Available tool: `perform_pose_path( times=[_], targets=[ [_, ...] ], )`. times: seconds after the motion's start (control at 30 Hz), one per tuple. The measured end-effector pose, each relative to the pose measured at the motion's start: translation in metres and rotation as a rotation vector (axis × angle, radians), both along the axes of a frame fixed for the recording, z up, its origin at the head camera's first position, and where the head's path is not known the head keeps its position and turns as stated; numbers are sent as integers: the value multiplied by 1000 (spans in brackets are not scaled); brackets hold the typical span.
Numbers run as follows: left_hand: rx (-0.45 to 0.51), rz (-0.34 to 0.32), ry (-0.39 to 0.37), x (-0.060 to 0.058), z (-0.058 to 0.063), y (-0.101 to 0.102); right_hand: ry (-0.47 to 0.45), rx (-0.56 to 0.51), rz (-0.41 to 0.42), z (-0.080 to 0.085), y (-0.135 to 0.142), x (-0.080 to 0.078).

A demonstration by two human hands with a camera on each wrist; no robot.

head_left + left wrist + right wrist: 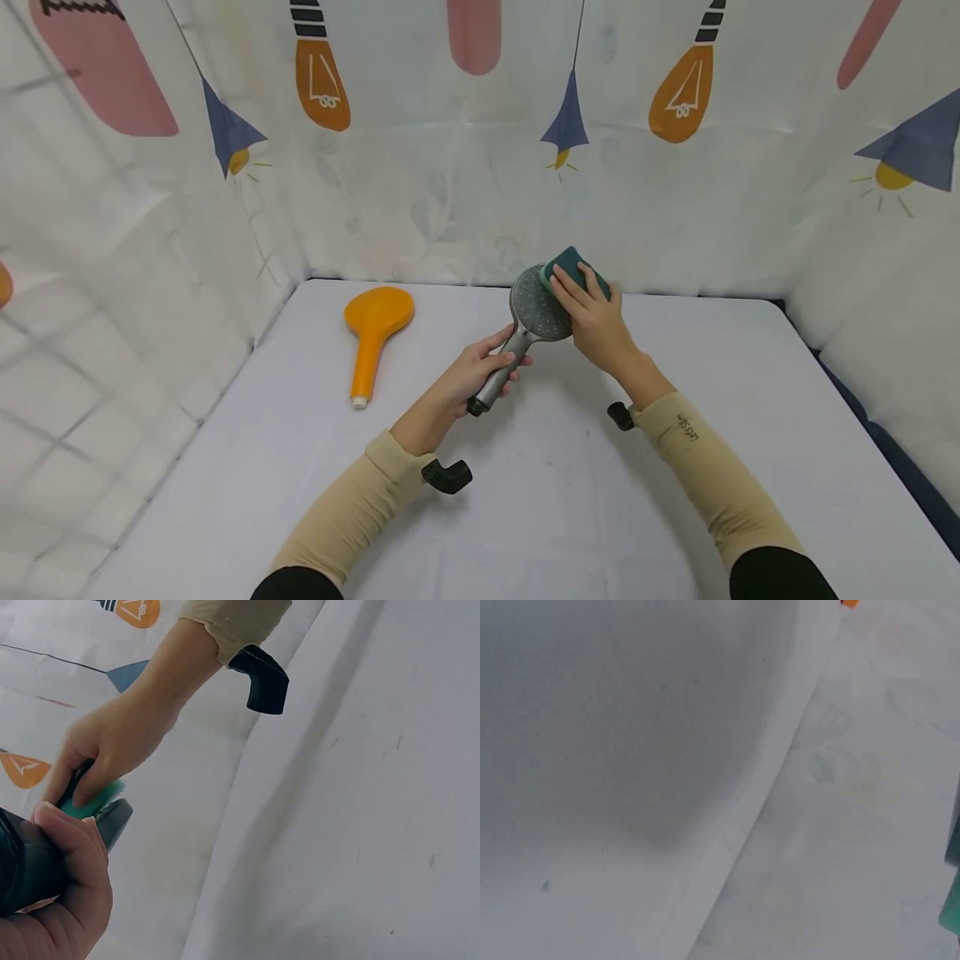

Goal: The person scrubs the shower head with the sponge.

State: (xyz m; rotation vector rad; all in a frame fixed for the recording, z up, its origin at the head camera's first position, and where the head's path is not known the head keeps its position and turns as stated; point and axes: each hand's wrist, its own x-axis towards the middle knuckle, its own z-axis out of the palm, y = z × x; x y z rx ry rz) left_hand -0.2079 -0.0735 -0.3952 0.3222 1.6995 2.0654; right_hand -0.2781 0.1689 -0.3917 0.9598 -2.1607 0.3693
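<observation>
A grey shower head point(538, 307) is held up above the table, its round spray face turned toward the head camera. My left hand point(480, 373) grips it by the handle; in the left wrist view that hand's point(64, 900) curled fingers wrap the dark handle. My right hand point(600, 325) holds a dark green sponge point(576, 271) against the upper right of the spray face. In the left wrist view the right hand point(120, 742) pinches the sponge point(97, 801), whose lighter green side faces the shower head. Only an edge of the sponge point(951, 911) enters the right wrist view.
An orange paddle-shaped object point(377, 321) with a white tip lies on the white table point(262, 467), left of the hands. Pale patterned curtains point(450, 183) stand along the table's back and sides. A dark wrist mount point(447, 477) juts from the left sleeve.
</observation>
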Motion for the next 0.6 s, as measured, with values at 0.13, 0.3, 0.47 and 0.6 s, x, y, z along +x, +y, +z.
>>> perform_pose_path(
  times=[0.13, 0.3, 0.47, 0.6],
  targets=[
    [35, 42, -28, -1, 3, 0, -65, -100, -3, -5, 8, 2],
    [67, 66, -58, -4, 3, 2, -60, -101, 61, -9, -4, 17],
    [86, 96, -64, -7, -1, 3, -7, -16, 174, -12, -19, 31],
    [135, 93, -57, -8, -1, 2, 17, 116, 204, -12, -19, 34]
  ],
)
